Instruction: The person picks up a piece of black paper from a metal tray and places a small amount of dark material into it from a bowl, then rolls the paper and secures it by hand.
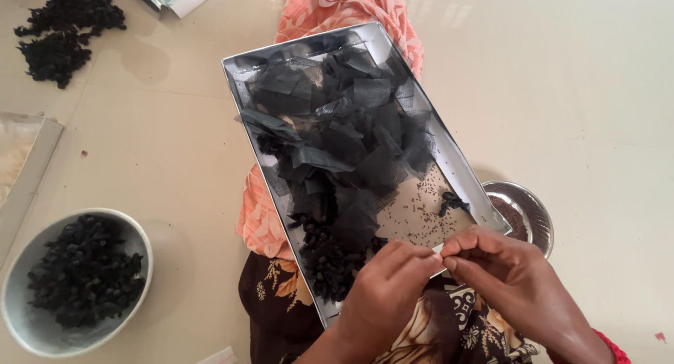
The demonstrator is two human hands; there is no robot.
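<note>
we had both hands pinching something tiny over the near corner of the shallow rectangular metal tray (449,153) | left hand (382,294) and right hand (505,269) met fingertip to fingertip, fingers narrow, held bit too small to tell | black mesh squares (351,132) lay just beyond, tray's long axis running away from us | wrists low over lap

Bowl (21,304) w/ black bits at left, loose black heap (60,30) top left, steel bowl (537,213) at right.
</note>
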